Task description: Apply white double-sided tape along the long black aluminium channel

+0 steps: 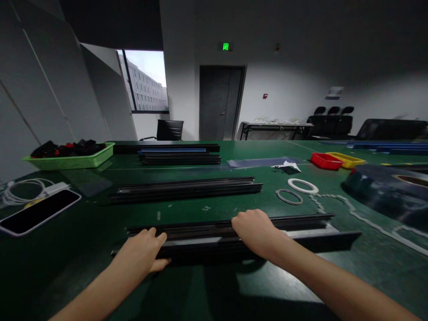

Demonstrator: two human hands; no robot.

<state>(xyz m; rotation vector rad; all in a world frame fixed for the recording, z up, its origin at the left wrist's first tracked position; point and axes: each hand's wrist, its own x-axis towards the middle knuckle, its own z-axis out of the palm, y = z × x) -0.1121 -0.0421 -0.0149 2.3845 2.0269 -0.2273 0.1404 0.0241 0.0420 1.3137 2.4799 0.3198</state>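
Head view: left hand [143,249] grips black channel [200,255] on green table [96,236]; right hand [256,229] curls over it, fingertips hidden, hold we cannot tell. Dark roll [377,191] cut off at right. Pale wall [261,118], closed door [217,102] behind.

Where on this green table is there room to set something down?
Bare table: between the forearms, before the held black profile; also between phone and left hand. Crowded at right: white ring, grey ring, pale strip, large dark round item.

Black profile [205,253] partly hidden behind right hand [256,231].
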